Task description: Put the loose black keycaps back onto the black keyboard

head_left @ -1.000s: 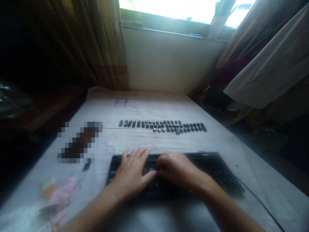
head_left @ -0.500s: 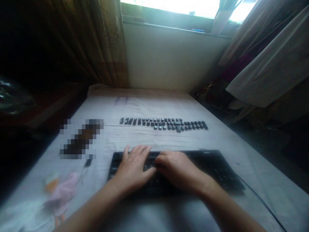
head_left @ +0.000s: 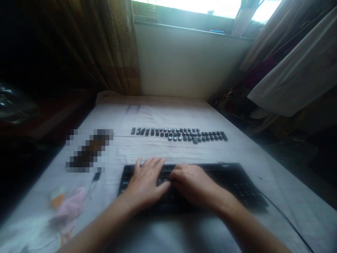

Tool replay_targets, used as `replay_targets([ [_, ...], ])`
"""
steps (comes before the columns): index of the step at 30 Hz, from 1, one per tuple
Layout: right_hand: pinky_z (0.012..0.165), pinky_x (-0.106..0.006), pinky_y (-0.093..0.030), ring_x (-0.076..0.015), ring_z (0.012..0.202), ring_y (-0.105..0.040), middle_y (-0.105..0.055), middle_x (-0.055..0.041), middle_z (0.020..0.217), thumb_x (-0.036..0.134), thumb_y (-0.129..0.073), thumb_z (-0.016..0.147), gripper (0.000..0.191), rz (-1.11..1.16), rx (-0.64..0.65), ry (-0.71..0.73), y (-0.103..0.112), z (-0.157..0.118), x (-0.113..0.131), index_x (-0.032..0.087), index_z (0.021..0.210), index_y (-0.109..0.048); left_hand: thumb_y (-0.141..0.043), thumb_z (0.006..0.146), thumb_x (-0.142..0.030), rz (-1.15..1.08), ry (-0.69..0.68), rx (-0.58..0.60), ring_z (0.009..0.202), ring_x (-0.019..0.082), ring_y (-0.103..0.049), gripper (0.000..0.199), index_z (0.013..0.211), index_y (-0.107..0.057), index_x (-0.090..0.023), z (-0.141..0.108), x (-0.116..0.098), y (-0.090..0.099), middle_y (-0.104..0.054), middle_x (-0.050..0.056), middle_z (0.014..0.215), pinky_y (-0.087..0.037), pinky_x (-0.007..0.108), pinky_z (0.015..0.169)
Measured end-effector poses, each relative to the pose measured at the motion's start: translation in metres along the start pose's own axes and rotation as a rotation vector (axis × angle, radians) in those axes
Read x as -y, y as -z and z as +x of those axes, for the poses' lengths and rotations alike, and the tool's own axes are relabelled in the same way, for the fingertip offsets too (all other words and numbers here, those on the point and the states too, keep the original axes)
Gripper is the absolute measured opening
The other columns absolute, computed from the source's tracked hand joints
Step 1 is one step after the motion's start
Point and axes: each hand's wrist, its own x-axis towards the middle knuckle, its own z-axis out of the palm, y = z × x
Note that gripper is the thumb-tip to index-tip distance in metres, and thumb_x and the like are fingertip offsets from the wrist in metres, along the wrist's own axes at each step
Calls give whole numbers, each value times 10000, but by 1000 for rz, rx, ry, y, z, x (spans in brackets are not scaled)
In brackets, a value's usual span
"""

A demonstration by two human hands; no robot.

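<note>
Keyboard [head_left: 239, 186]: it is laid flat on the pale sheet [head_left: 237, 151], nearest to the person, and its middle is covered by the 2 hands.
Left hand [head_left: 146, 181]: it is rested over the left part of the keyboard with the fingers spread, and the thumb is pointed to the right hand.
Right hand [head_left: 193, 181]: its fingers are curled down at the keys, just beside the left thumb; whether a key is pinched cannot be told.
Loose keycaps [head_left: 195, 140]: they are set out behind the keyboard, in 2 or 3 uneven rows.
Cable [head_left: 302, 238]: it is led away from the right side of the keyboard.
Pink cloth [head_left: 70, 207]: it is left crumpled at the left.
Handling: the keyboard is judged light and stiff, and may be slid easily on the cloth; it is best held by its frame edges. The keycaps are judged small, hard and slippery, and are best gripped by 2 opposite sides.
</note>
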Motion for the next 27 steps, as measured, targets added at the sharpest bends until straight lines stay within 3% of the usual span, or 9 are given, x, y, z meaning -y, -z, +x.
replay_targets([
  [7,829,-279,-490,-186,895,-679,-742,-68,1001,168,-615,844,228,270,-146,1,-12,-3,-22,202,1020,-756,-547,877,-438,10,-1,-22,1392,316,-364,632,1446,-416,-198,0,0,-3,-462,119,1479,-99,594,1161],
  [12,738,-272,-481,-173,775,-664,-744,-33,821,241,-621,827,125,387,-251,-148,-14,-1,-31,191,830,-736,-549,876,-452,12,-9,-23,1391,309,-365,634,1450,-407,-224,0,1,-3,-455,103,1487,-100,588,1162],
  [18,652,-250,-424,-158,714,-632,-719,-10,751,297,-709,771,102,327,-223,-233,-13,1,-22,201,737,-716,-540,881,-453,26,-15,-43,1382,309,-377,618,1439,-424,-213,0,3,-4,-468,106,1476,-109,580,1163],
  [27,676,-264,-395,-164,734,-609,-703,-14,763,303,-713,791,106,199,-214,-230,-21,2,-20,210,740,-710,-537,881,-437,46,-2,-59,1369,311,-396,601,1431,-435,-217,0,1,-6,-485,106,1461,-107,581,1163],
])
